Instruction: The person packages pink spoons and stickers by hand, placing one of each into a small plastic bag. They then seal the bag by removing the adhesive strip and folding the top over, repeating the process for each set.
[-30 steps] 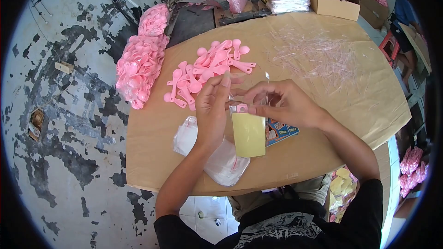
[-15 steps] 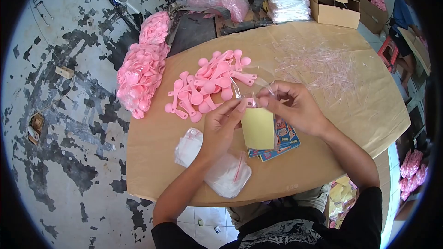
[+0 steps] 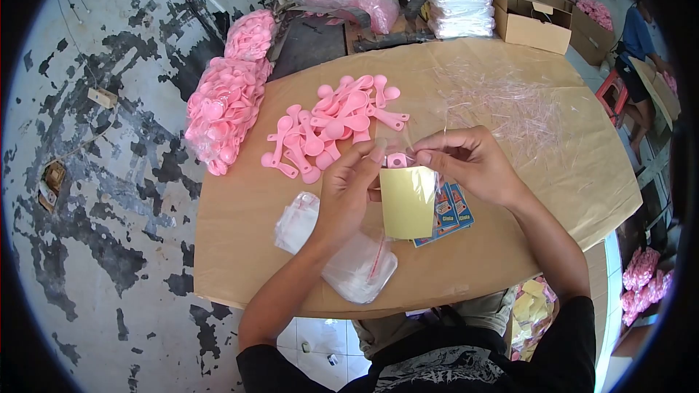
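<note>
Head cam, looking down. We're holding a small clear pouch point(image 3: 409, 175) up just over the table point(image 3: 524, 247), between both hands. It's got a yellow card point(image 3: 408, 207) inside and a pink spoon point(image 3: 397, 161) at the top. Left hand point(image 3: 349, 189) is pinched on the pouch's top-left edge. Right hand point(image 3: 473, 164) is pinched on the top right, near the opening. So both are closed on the film, nothing let go.

Handling-wise, imo it weighs next to nothing. The film's thin, floppy and prob slick, and the card is what keeps it flat. Best hold is the top corners or along the card's edges. The spoon's hard plastic and could slip out if we tip it.

Blue printed cards point(image 3: 451, 211) lie on the table right behind the pouch. Empty clear bags point(image 3: 349, 266) sit under our left wrist. Loose spoons point(image 3: 335, 120) are piled just past our hands, w/ bagged spoons point(image 3: 222, 113) at the left edge. Clear strips point(image 3: 502, 98) are scattered far right, boxes point(image 3: 531, 22) are at the back, and another person point(image 3: 642, 40) is off to the right.
</note>
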`<act>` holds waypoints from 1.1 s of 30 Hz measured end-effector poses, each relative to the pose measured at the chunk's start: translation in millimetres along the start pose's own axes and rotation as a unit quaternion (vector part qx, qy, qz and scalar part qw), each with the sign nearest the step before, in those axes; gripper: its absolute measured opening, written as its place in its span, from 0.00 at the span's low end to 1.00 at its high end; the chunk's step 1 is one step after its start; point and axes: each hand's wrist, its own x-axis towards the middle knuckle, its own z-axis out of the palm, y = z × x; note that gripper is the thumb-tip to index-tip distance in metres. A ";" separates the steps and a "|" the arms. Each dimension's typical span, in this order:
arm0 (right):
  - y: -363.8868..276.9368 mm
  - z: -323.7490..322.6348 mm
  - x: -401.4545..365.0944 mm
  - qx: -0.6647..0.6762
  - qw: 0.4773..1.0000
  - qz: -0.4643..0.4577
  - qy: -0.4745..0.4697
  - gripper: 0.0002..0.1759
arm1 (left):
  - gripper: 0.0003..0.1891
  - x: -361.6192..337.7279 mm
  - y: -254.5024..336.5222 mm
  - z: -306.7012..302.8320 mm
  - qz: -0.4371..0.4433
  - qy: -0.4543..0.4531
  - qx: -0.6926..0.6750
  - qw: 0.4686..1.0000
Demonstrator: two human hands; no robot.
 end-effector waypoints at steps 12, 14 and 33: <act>9.5 -14.6 0.5 -0.062 0.995 -0.058 -0.046 0.15 | 0.10 6.7 7.1 -14.7 0.035 -0.125 0.097 0.987; -1.5 -20.4 1.4 -0.151 0.978 -0.116 -0.086 0.17 | 0.09 8.8 6.2 -18.8 0.071 -0.128 0.147 0.978; 10.9 -31.5 4.2 -0.227 0.969 -0.070 -0.061 0.14 | 0.11 7.5 4.1 -24.4 0.040 -0.149 0.192 0.969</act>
